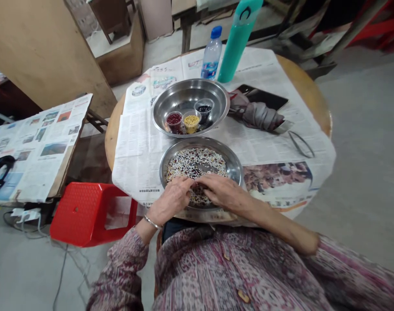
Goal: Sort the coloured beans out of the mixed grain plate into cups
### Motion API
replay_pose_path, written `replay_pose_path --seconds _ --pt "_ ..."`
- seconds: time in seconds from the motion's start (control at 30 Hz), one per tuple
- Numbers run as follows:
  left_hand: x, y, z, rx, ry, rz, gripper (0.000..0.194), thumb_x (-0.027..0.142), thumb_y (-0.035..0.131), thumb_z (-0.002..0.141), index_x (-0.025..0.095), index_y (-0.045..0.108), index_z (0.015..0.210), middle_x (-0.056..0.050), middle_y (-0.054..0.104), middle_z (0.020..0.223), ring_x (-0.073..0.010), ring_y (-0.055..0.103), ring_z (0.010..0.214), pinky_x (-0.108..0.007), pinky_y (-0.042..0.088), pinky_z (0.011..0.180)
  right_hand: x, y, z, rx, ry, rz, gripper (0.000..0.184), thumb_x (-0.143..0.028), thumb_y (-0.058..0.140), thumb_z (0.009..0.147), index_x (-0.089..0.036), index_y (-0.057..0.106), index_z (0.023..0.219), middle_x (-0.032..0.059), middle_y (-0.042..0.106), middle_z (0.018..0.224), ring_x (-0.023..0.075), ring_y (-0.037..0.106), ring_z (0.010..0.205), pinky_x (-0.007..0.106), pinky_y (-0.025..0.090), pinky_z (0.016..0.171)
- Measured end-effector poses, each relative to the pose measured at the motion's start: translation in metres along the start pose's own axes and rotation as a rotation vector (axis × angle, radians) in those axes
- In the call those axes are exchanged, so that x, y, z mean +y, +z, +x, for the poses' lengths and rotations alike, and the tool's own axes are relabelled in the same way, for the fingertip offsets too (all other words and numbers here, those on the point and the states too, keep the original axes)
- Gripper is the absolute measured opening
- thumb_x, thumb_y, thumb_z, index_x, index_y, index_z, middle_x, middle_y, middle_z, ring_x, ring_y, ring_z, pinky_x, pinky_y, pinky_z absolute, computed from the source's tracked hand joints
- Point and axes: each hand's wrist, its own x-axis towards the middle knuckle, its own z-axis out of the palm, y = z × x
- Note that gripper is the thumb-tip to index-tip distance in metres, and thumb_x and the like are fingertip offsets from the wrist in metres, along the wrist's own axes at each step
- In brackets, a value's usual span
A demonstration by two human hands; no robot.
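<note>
A steel plate [238, 168] on the newspaper-covered table holds a spread mix of white grains and dark, red and yellow beans [197, 162]. Over its near side my left hand [176, 195] and my right hand [222, 190] almost meet, fingers bent and fingertips drawn together. Whatever is between the fingertips is too small to make out. Just behind the plate stands a deeper steel basin [180, 91]. Inside it are small clear cups: one of red beans [174, 121], one of yellow beans [191, 122] and one of black beans [204, 109].
Behind the basin stand a water bottle [212, 54] and a tall teal bottle [237, 47]. A folded umbrella [256, 113] and a dark flat device [268, 97] lie to the right. A red stool [78, 211] and a newspaper-covered side table [38, 142] are on the left.
</note>
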Motion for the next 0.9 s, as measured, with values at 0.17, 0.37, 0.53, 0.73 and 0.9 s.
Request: replay_pose_path --seconds 0.17,0.37,0.53,0.73,0.9 --pt "0.006 -0.008 -0.015 -0.024 -0.080 0.187 0.024 0.004 0.045 0.095 0.020 0.058 0.106 -0.007 0.063 0.114 -0.0221 0.057 0.112 -0.039 0.049 0.107 0.000 -0.021 -0.016 -0.023 0.034 -0.152 0.026 -0.018 0.049 0.094 -0.019 0.071 0.108 0.0129 0.074 0.113 0.0250 0.069 0.108 0.041 0.055 0.097" --pt "0.000 -0.005 0.004 0.040 -0.357 0.175 0.037 0.009 0.061 0.088 0.015 0.052 0.123 -0.016 0.053 0.129 -0.0296 0.054 0.120 -0.045 0.051 0.104 0.014 -0.023 -0.005 -0.064 0.226 -0.287 0.032 -0.024 0.047 0.094 -0.014 0.067 0.118 0.0184 0.071 0.121 0.0294 0.067 0.114 0.043 0.052 0.101" --pt "-0.005 0.005 0.032 0.024 -0.292 0.017 0.040 0.005 0.061 0.084 0.012 0.056 0.124 -0.015 0.057 0.127 -0.0254 0.059 0.116 -0.038 0.050 0.106 0.012 0.002 0.023 -0.023 0.214 -0.152 0.041 -0.019 0.050 0.087 -0.011 0.064 0.125 0.0170 0.071 0.121 0.0268 0.065 0.115 0.038 0.049 0.101" --pt "-0.009 0.006 0.054 0.133 -0.344 -0.164 0.030 0.008 0.063 0.084 0.013 0.064 0.114 -0.010 0.072 0.105 -0.0244 0.067 0.101 -0.036 0.054 0.095 0.013 -0.007 0.053 0.005 0.363 -0.051 0.033 -0.019 0.056 0.078 -0.014 0.072 0.106 0.0106 0.076 0.091 0.0232 0.065 0.087 0.031 0.048 0.080" --pt "-0.007 0.006 0.035 0.149 -0.350 -0.224 0.031 0.009 0.066 0.082 0.016 0.063 0.112 -0.003 0.072 0.089 -0.0209 0.067 0.084 -0.034 0.054 0.086 0.002 -0.013 0.039 -0.016 0.279 0.014 0.024 -0.019 0.055 0.079 -0.016 0.071 0.097 0.0056 0.072 0.081 0.0201 0.064 0.078 0.029 0.047 0.073"
